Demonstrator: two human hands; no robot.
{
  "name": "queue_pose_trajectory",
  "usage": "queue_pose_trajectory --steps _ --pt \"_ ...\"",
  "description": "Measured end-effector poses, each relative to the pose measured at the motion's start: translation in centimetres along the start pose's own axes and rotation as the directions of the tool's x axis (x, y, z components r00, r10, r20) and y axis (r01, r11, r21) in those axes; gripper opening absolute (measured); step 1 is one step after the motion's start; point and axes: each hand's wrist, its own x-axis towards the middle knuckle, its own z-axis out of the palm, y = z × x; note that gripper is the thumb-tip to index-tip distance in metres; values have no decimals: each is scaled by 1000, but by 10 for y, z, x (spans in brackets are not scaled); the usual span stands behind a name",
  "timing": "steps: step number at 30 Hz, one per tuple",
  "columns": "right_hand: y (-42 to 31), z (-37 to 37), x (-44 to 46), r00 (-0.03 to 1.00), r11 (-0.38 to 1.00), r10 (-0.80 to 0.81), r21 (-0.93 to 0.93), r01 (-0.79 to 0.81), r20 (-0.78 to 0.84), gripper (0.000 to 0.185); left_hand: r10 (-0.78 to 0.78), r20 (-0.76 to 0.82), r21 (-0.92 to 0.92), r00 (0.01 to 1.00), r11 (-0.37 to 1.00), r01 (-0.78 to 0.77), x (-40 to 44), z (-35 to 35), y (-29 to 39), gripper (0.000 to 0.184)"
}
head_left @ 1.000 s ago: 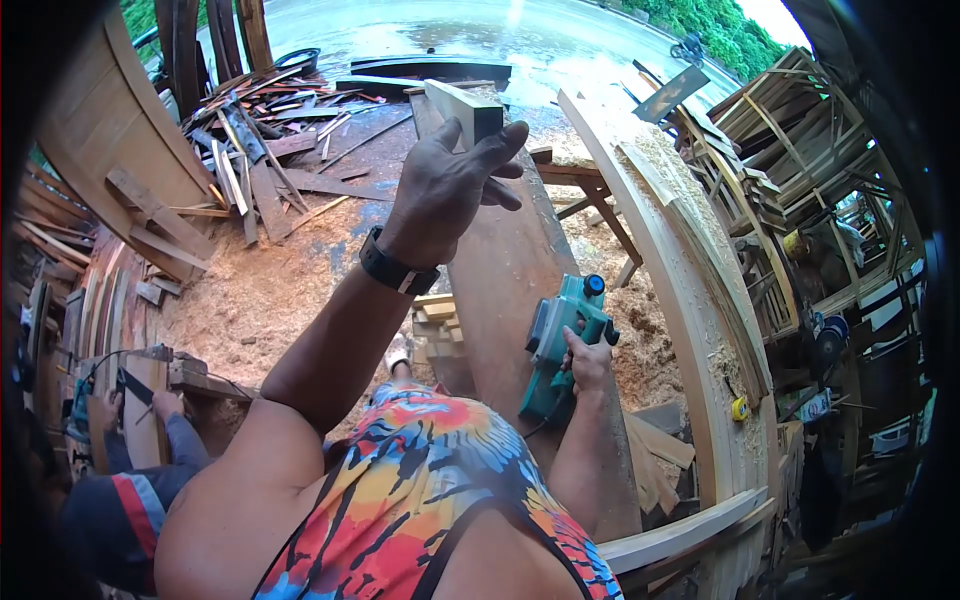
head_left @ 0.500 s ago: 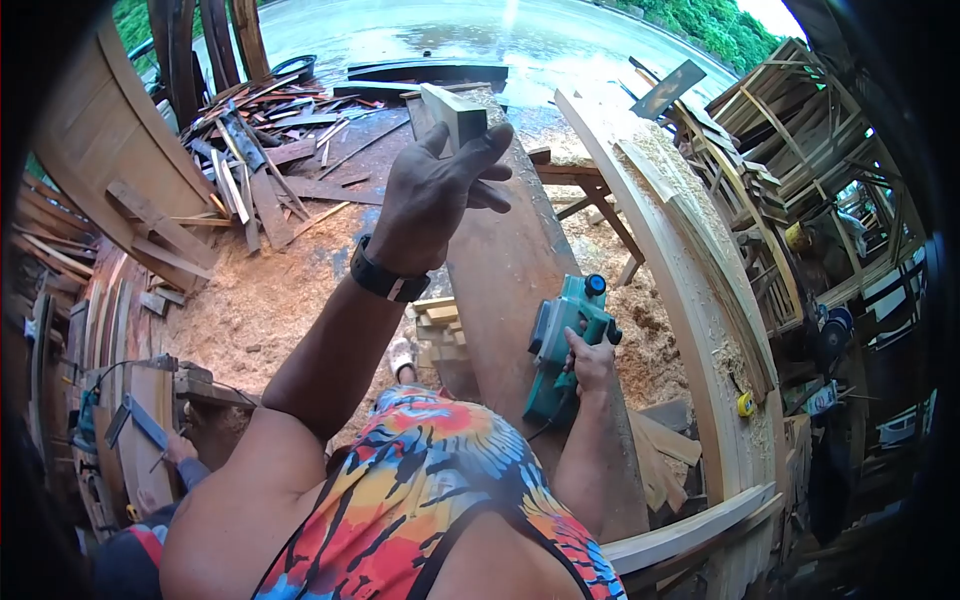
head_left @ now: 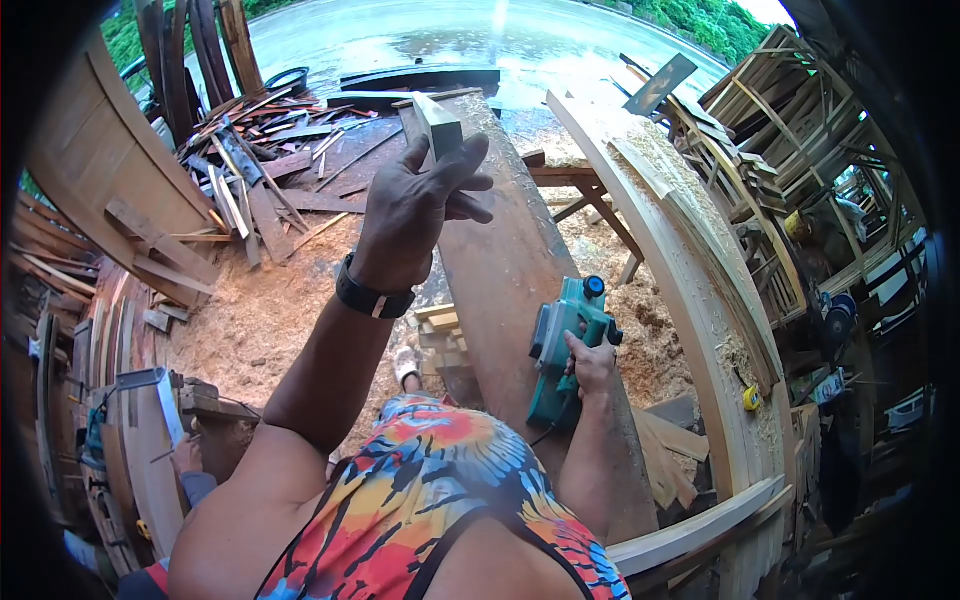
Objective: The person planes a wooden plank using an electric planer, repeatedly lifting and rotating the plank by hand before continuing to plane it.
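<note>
In the head view, my left hand (head_left: 415, 205), with a dark watch on the wrist, is raised above the bench plank. Thumb and fingers grip the near end of a pale squared piece of wood (head_left: 438, 125), which points away from me. My right hand (head_left: 592, 366) is wrapped around the handle of a green electric planer (head_left: 562, 372) with a blue knob. The planer rests on the long brown bench plank (head_left: 500, 300); its underside is hidden.
Right of the bench lies a long pale board (head_left: 670, 265) with shavings and a yellow tape measure (head_left: 752, 398). Scrap wood (head_left: 260, 150) is heaped at back left. Sawdust (head_left: 270, 300) covers the floor. At lower left another person's hand (head_left: 187, 455) is near a metal square (head_left: 168, 405).
My left hand and the piece of wood have shifted slightly left and down. My right hand stays on the planer. The metal square at lower left has turned and moved right.
</note>
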Motion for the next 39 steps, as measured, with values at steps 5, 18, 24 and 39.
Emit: queue_pose_trajectory --steps 5,18,24,39 --pt "-3 1 -2 1000 1000 -3 9 3 6 44 5 2 -2 1000 1000 -5 0 -1 -2 49" --pt "1 -1 0 1000 1000 -8 1 8 -1 45 65 31 35 997 997 -66 3 11 -9 44" --pt "-2 0 0 1000 1000 -6 -4 6 7 39 -152 74 -469 986 867 169 -6 -8 -26 60" --pt "-3 -1 0 999 999 -40 3 40 19 41 -225 -96 -151 970 966 209 -11 -19 -44 28"
